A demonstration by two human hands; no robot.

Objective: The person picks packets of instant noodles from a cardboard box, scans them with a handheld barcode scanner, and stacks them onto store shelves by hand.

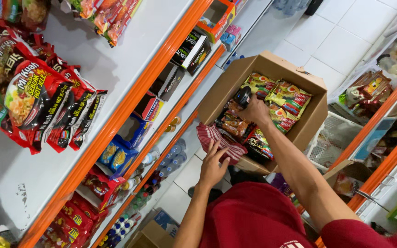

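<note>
- Hands first: right hand is down in the cardboard box, fingers closed round a small dark device, looks like a handheld scanner, held just above the packets. Left hand is spread flat, fingers apart, pressed on the near box edge beside a red-striped cloth; grips nothing.
- Shelving unit, white boards with orange edges, fills left side; top shelf carries a row of red-black noodle packets, lower shelves show small cartons, snack bags and bottles.
- Cardboard box sits open between shelving and the person's body, flaps up, looks propped rather than flat on anything; what carries it is hidden.
- Inside box: noodle packets in green, red and yellow, loosely stacked, more dark ones underneath.
- White plastic basket just beyond box, second orange rack to the right.
- Risk, judged: box may tip or slide off if left hand eases, since it seems steadied by that hand alone.
- Risk, judged: device could slip among the packets; grip looks light and one-handed.
- Cloth hangs over edge, may snag or fall.
</note>
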